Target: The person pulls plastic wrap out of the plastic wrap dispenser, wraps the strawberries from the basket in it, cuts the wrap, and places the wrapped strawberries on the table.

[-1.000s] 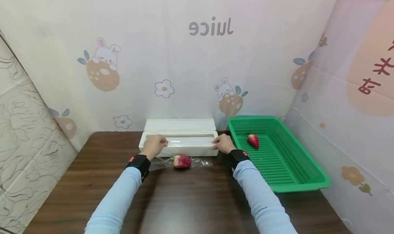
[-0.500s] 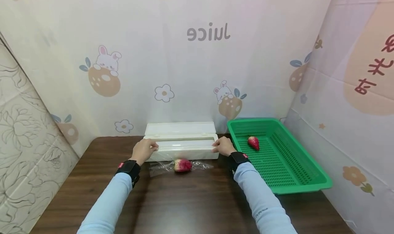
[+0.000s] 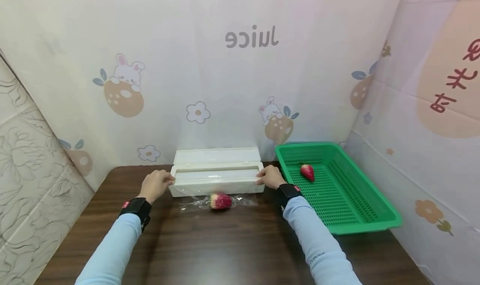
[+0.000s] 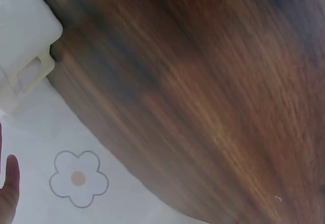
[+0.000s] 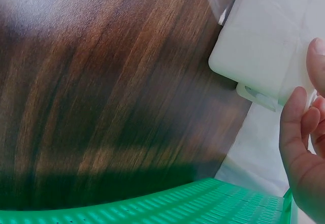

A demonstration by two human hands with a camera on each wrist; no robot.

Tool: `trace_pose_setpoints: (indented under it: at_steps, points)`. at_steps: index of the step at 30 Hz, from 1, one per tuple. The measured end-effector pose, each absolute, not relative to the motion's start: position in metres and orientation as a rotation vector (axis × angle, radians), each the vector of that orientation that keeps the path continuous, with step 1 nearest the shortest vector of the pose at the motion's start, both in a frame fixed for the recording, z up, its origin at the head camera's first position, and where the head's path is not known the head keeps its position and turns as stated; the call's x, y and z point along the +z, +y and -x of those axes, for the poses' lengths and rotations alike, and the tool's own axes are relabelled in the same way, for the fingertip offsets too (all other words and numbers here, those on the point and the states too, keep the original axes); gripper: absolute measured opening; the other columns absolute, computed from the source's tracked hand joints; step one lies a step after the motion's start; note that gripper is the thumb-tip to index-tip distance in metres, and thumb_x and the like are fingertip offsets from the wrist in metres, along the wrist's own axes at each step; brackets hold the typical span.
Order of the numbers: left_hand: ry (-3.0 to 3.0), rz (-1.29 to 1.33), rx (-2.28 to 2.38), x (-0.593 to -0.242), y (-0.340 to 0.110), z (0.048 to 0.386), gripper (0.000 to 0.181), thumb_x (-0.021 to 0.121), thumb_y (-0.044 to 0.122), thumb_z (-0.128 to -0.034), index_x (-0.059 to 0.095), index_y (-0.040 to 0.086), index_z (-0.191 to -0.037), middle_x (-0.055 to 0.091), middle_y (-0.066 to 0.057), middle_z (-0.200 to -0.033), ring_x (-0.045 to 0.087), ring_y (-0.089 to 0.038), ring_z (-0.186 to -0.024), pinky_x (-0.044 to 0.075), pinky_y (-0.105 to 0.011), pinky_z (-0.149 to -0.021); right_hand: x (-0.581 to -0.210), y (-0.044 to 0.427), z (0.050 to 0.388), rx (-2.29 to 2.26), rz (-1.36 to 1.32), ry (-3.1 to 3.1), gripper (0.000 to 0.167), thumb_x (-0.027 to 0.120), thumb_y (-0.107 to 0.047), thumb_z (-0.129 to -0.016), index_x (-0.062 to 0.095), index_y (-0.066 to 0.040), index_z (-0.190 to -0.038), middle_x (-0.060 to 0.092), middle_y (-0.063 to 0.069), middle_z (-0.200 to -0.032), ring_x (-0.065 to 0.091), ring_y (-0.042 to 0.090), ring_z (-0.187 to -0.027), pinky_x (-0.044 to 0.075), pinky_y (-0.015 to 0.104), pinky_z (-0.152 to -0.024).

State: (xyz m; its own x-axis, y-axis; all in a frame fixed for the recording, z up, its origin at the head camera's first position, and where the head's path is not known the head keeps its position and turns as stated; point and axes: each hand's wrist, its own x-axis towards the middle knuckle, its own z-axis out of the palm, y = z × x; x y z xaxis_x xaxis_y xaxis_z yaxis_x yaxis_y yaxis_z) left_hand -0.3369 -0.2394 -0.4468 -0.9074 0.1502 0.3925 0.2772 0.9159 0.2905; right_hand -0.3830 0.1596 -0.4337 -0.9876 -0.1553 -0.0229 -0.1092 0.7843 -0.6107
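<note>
A white plastic wrap dispenser box (image 3: pixel 215 188) stands at the back of the table with its lid (image 3: pixel 217 156) raised. Clear film lies over its front edge. At the left end, my left hand (image 3: pixel 154 186) pinches the film edge with thumb and fingertips; only bits of that hand show in the left wrist view. My right hand (image 3: pixel 271 177) pinches the film at the right end, its fingers (image 5: pixel 293 115) curled by the box corner. In front of the box lies a red and pale strawberry (image 3: pixel 221 201) on a strip of clear film (image 3: pixel 243 200).
To the right of the box is a green plastic basket (image 3: pixel 346 228) with one strawberry (image 3: pixel 307 172) in it. Dark wooden table (image 3: pixel 210 247) extends in front. A printed cloth (image 3: pixel 165 89) hangs behind, with more cloth at both sides.
My left hand has slid leftward along the box's front edge to its left end. The right hand has stayed at the right end. The view has shifted a little.
</note>
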Motion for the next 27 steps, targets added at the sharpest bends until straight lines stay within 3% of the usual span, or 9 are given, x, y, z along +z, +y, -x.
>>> trace_pose_setpoints:
  at_steps: [27]
  points:
    - [-2.718,0.108,-0.742,-0.45,-0.227,0.338,0.01,0.065,0.005,-0.0816,0.071,0.0,-0.089,0.065,-0.015,-0.089,0.059,-0.028,-0.08,0.047,-0.043,-0.07,-0.434,0.161,0.382,-0.99,0.217,2.889,0.024,0.076,-0.013,-0.073,0.072,-0.004,-0.095,0.069,0.011,-0.095,0.061,0.023,-0.086,0.049,0.034,-0.071]
